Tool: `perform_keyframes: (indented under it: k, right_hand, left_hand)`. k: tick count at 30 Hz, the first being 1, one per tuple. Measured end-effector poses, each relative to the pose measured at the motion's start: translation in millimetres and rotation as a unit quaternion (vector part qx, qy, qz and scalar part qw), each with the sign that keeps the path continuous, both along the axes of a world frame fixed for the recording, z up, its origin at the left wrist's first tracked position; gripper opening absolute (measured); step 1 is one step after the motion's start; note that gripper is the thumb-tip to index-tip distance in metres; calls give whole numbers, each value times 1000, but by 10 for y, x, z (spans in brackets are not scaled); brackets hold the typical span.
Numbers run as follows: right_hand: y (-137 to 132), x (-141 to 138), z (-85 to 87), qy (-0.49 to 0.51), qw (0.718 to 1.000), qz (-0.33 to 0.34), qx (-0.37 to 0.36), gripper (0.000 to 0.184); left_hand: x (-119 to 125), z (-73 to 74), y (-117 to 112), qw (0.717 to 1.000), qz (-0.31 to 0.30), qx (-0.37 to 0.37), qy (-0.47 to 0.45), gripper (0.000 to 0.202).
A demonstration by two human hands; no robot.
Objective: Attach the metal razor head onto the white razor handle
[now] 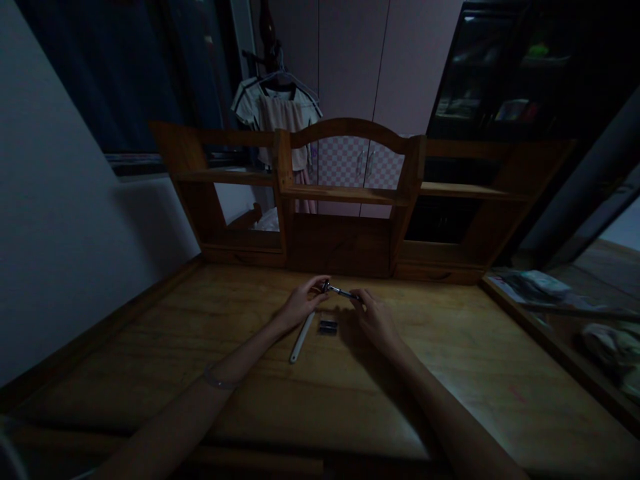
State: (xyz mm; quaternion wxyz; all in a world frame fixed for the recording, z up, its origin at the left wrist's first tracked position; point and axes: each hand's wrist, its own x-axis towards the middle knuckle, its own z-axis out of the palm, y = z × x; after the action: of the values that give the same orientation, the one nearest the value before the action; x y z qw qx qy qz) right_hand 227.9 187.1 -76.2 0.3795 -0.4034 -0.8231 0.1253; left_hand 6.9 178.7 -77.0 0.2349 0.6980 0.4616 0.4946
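Over the middle of the table, the fingers of my left hand [301, 301] are closed on a small dark piece [325, 286]. My right hand [374, 318] grips the dark end of a slim silver-and-black rod [343, 292], which looks like a small screwdriver. The rod's silver end meets the dark piece; whether the two are joined, I cannot tell. Below my left hand a pale flat stick [302, 339] with a hole near its lower end slants toward me, its upper end near my fingers. Between my hands lies a small clear pack [327, 327] with dark strips.
The wooden tabletop [280, 413] is backed by a wooden shelf unit [350, 195] with open compartments. A white wall [60, 220] stands at the left. On the right, past a raised wooden edge [555, 353], lie plastic-wrapped items [543, 285]. Clothes [280, 110] hang behind the shelf.
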Motion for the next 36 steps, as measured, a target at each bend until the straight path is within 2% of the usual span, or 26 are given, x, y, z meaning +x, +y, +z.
perform_keyframes:
  k: [11, 22, 31, 36]
  right_hand:
    - [12, 0, -16, -3, 1000, -3, 13, 22]
    - [31, 11, -11, -1, 1000, -7, 26, 23]
    - [1, 40, 68, -3, 999, 2, 33, 29]
    - [-12, 30, 80, -1, 1000, 11, 12, 31]
  left_hand:
    - [-30, 7, 1, 996, 15, 44, 81, 43]
    - [-54, 94, -70, 980, 29, 90, 178, 36]
    - [-40, 108, -103, 974, 28, 105, 199, 39]
    - [-2, 133, -116, 979, 37, 99, 172, 27]
